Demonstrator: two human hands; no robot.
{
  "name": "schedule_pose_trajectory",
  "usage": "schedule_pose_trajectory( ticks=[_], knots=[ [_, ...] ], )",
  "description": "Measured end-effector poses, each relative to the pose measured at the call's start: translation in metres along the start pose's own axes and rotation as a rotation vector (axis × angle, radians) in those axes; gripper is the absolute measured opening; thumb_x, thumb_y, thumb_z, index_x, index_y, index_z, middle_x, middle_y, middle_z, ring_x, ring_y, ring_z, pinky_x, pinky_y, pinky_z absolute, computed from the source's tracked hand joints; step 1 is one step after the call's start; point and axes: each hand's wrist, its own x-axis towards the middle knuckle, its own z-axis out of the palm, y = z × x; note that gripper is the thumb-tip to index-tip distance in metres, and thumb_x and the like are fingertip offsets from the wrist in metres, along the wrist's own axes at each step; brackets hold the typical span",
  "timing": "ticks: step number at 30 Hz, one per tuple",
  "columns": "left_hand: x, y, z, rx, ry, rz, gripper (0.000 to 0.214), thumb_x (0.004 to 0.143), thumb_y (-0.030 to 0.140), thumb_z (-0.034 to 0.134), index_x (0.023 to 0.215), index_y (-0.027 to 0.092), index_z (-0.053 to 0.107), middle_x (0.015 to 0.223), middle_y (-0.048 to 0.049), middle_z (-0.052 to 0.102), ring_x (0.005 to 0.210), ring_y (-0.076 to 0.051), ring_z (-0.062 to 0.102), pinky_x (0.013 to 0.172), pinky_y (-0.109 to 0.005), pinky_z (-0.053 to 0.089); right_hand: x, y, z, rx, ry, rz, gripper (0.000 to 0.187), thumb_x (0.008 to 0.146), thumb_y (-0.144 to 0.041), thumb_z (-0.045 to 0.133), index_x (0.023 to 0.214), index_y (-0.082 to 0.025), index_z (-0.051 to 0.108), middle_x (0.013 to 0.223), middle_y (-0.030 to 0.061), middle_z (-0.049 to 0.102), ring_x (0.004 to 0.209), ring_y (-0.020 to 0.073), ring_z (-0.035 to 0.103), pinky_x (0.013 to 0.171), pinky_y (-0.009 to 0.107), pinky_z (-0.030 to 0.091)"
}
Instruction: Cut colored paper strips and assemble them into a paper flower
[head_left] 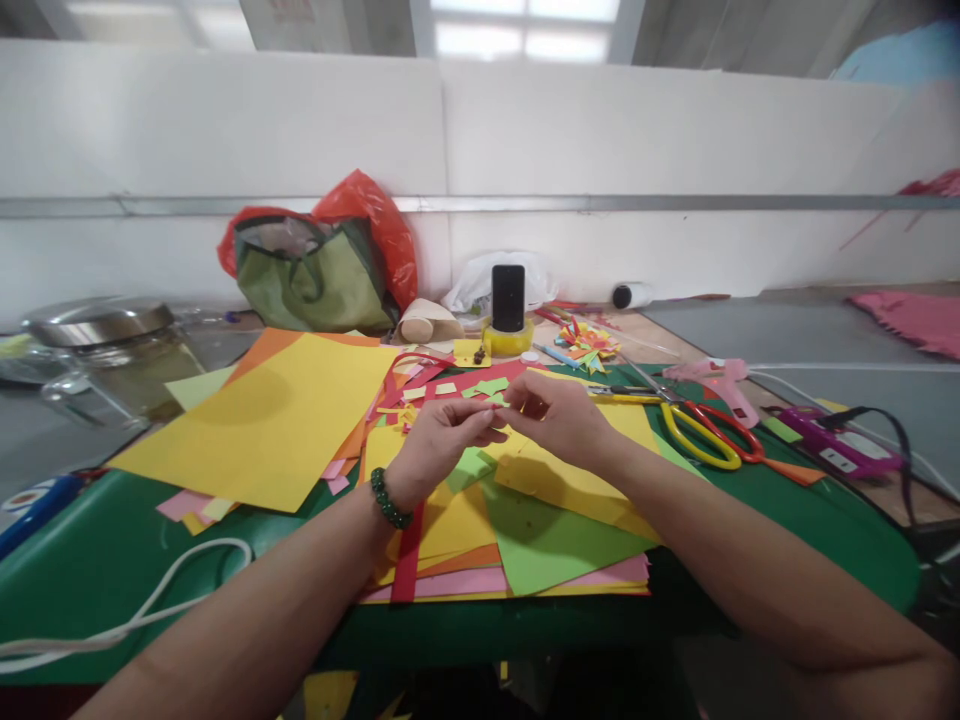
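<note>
My left hand, with a dark green bead bracelet at its wrist, is closed in a pinch. Fingertip to fingertip with it, my right hand is pinched too. Between them shows a small red piece of paper, mostly hidden by the fingers. Beneath the hands lie stacked coloured sheets, with a yellow sheet over a green sheet. A red strip runs down the stack's left part. Small cut green pieces lie just beyond my fingers.
Large yellow sheets lie left, near a glass jar. A phone stands in a yellow tape roll. Right are scissors, a pink glue gun and a purple power strip. A white cable curls front left.
</note>
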Motion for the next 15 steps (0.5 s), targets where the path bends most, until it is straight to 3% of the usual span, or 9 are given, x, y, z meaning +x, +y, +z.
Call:
schedule_pose_trajectory(
  ticks=[7,15],
  knots=[
    [0.0015,-0.0023,-0.0012,-0.136,-0.042,-0.082,0.036,0.058,0.040,0.083,0.082,0.015,0.074,0.084,-0.0081,0.076,0.077,-0.021,0.072,0.075,-0.031,0.055,0.0005,0.0022,0.0003,-0.030,0.027,-0.101,0.011,0.081,-0.019,0.059,0.077,-0.021,0.069,0.071,0.0005,0.069,0.059,0.0113,0.058,0.058,0.023,0.044],
    [0.0018,-0.0042,-0.0014,-0.072,-0.036,-0.080,0.035,0.062,0.041,0.080,0.086,0.015,0.074,0.085,-0.0087,0.076,0.079,-0.022,0.072,0.074,-0.030,0.054,-0.0004,0.0017,0.0011,-0.079,0.010,-0.107,0.014,0.083,-0.020,0.058,0.081,-0.020,0.072,0.072,0.0018,0.070,0.060,0.0116,0.059,0.060,0.023,0.045]
  ],
)
